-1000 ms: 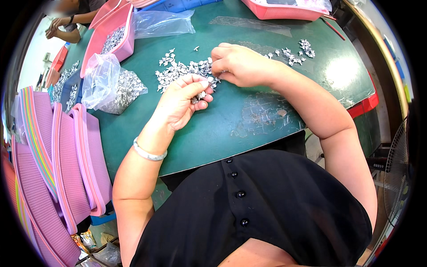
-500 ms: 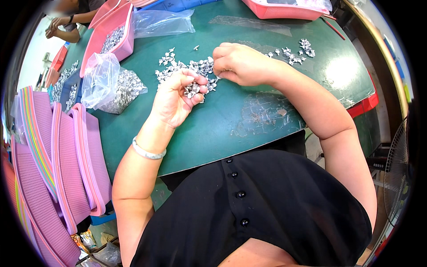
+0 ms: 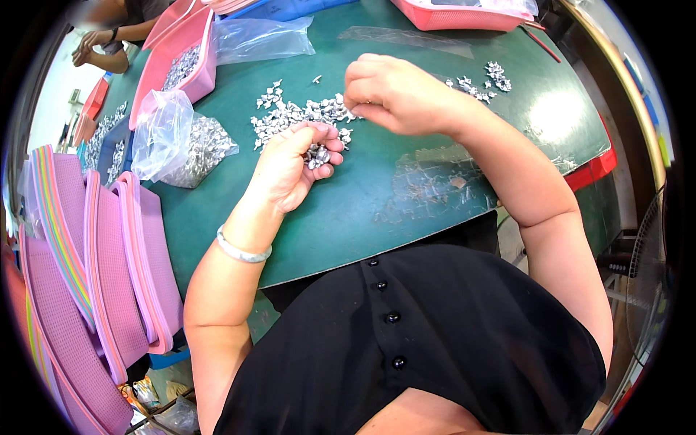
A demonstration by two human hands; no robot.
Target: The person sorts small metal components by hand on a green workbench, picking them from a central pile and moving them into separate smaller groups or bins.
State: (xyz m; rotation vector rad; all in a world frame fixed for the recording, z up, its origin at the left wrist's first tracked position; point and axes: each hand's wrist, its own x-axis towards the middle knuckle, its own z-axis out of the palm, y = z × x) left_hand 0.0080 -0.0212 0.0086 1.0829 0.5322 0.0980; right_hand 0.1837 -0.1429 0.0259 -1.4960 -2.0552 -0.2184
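Note:
My left hand (image 3: 284,168), palm up with fingers curled, cradles several small grey metal parts (image 3: 316,156). Just beyond it, a loose pile of the same small metal parts (image 3: 279,119) lies spread on the green table. My right hand (image 3: 395,96) hovers at the pile's right edge, thumb and fingers drawn together. Whatever sits between those fingertips is hidden or too small to name. To the right of that hand lie a small cluster of parts (image 3: 497,76) and a looser group (image 3: 473,89).
On the left stands a clear bag of metal parts (image 3: 206,148), beside a pink basket (image 3: 196,83) with more parts. Stacked pink baskets (image 3: 109,268) fill the left side. A flat plastic bag (image 3: 264,40) lies farther back. Another person's hands (image 3: 90,45) show at the far left.
My right hand has risen slightly away from me over the pile's edge. My left hand has turned a little, its fingers still curled round the parts.

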